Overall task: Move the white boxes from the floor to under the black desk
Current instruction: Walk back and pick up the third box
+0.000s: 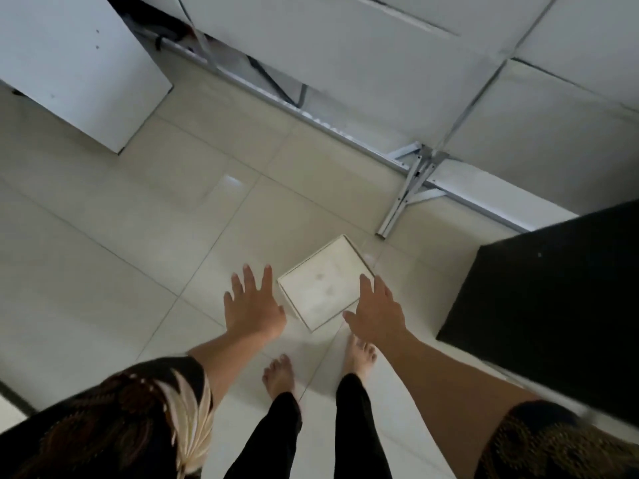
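Observation:
One white box (323, 283) stands on the pale tiled floor just ahead of my bare feet, turned cornerwise to me. My left hand (252, 304) hovers to its left with fingers spread and nothing in it. On the box's right side, my right hand (378, 307) is also open, its fingertips over the box's right corner; whether they touch it I cannot tell. The black desk (553, 285) fills the right side of the view, its top seen from above, close to the box's right.
Folding tables with white tops (345, 46) and metal legs (404, 198) run along the far side. A white panel (76, 63) stands at the upper left. Open tiled floor (121, 236) lies to the left of the box.

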